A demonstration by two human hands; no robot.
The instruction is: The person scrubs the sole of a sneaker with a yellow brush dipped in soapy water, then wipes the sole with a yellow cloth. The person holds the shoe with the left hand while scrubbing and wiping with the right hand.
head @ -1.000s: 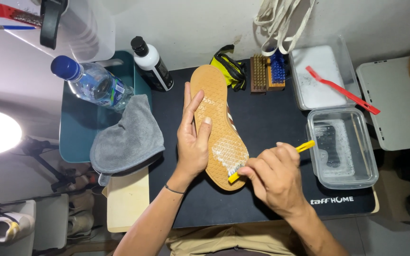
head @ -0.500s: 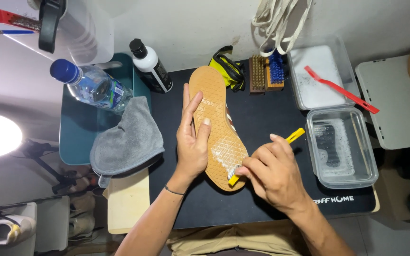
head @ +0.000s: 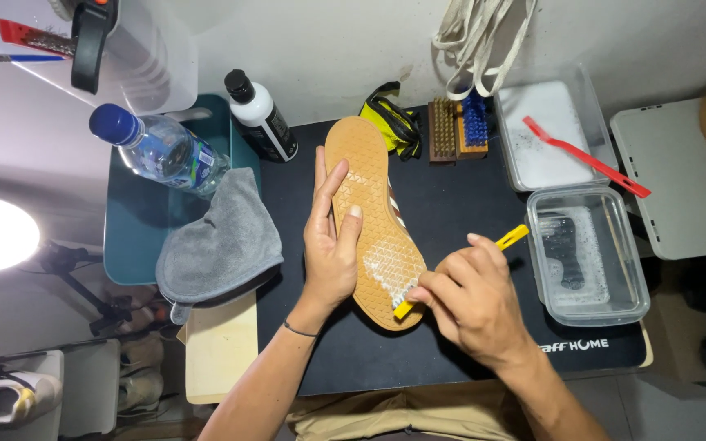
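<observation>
On the black mat [head: 467, 204], shoe [head: 373, 220] lies under left hand [head: 330, 245].

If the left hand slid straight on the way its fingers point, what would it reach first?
The left hand points up along the shoe sole. Past the toe, the black bottle or the wall likely comes first; depth is unclear.
</observation>
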